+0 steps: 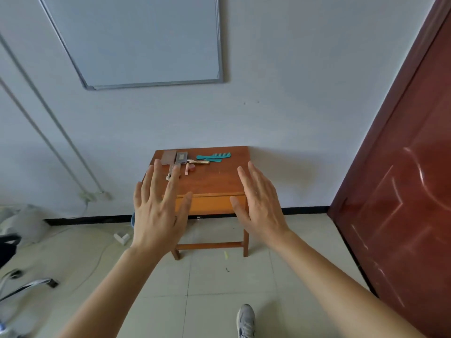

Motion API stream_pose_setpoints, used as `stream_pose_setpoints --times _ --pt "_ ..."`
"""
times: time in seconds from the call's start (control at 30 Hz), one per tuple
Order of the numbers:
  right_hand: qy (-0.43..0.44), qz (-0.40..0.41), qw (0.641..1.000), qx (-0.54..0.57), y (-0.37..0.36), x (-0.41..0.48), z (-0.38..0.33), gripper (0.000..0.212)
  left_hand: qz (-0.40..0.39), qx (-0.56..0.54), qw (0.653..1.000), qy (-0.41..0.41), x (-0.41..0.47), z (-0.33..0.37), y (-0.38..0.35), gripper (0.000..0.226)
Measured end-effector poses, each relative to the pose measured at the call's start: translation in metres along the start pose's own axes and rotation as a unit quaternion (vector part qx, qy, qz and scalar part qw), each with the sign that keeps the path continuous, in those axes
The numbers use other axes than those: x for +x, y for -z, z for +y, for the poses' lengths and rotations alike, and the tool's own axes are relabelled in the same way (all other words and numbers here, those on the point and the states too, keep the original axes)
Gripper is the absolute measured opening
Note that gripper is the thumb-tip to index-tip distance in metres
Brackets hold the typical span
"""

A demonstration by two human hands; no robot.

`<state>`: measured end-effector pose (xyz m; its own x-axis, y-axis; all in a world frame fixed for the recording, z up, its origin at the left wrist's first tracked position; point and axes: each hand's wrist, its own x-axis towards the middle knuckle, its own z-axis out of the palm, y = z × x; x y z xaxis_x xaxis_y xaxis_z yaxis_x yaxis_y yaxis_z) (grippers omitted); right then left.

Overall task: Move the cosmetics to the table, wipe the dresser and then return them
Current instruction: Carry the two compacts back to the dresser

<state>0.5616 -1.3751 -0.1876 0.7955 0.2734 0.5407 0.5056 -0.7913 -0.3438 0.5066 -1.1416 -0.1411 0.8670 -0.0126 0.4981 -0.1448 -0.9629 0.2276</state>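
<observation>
- Since neither grip held anything and every item lay on the desk (pixel 219 181), the step in hand was judged to be the first: clearing the cosmetics (pixel 192 163), not yet begun.
- Left grip (pixel 158 208): released, fingers straight and spread, raised in front of the desk's left front corner. Its fingertips overlapped the nearest items in view; contact could not be told.
- Right grip (pixel 261 203): released likewise, fingers spread, held up before the desk's right front edge, well apart from the items.
- Cosmetics lay clustered at the back left of the desk top, near the wall:
- a grey-brown palette (pixel 169 157) just beside a dark compact (pixel 181 157);
- a gold tube (pixel 199 162) on its side;
- a pink stick (pixel 186 170) beside a small red pot (pixel 192 167);
- a teal comb (pixel 217 155), with what looked like a second teal piece just in front of it;
- one silvery item partly hidden behind the left grip, kind not determined.
- Next move, as judged: step closer and lower a grip onto the cluster. Flat pieces would need pinching at their edges. Tube and stick looked likely to roll, so fingers should close from both sides.
- Destination table not in view; a turn would be needed to find it.
</observation>
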Motion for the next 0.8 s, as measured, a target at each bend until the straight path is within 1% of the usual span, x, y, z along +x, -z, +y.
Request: stream_pose_setpoints --times 0.13,0.23,0.4,0.57,0.7,0.8 --pt "-0.001 -0.01 1.0 0.009 -0.054 0.075 0.037 0.067 -0.018 0.012 1.0 0.011 0.077 -0.04 -0.057 0.063" --pt "-0.016 -0.033 0.999 0.0 -0.091 0.14 0.068 0.067 -0.063 0.03 0.997 0.015 0.149 -0.059 -0.098 0.063" --pt "-0.016 -0.065 0.998 -0.006 -0.139 0.254 0.107 0.064 -0.104 0.043 0.993 0.028 0.259 -0.1 -0.136 0.068" --pt "-0.021 -0.124 0.992 0.024 -0.199 0.336 0.119 0.067 -0.124 0.071 0.989 0.038 0.308 -0.163 -0.168 0.067" --pt "0.004 -0.169 0.985 0.022 -0.25 0.385 0.122 0.068 -0.175 0.117 0.977 0.034 0.337 -0.229 -0.207 0.074" --pt "-0.005 -0.221 0.975 0.024 -0.296 0.417 0.125 0.07 -0.214 0.125 0.968 0.028 0.36 -0.281 -0.244 0.078"
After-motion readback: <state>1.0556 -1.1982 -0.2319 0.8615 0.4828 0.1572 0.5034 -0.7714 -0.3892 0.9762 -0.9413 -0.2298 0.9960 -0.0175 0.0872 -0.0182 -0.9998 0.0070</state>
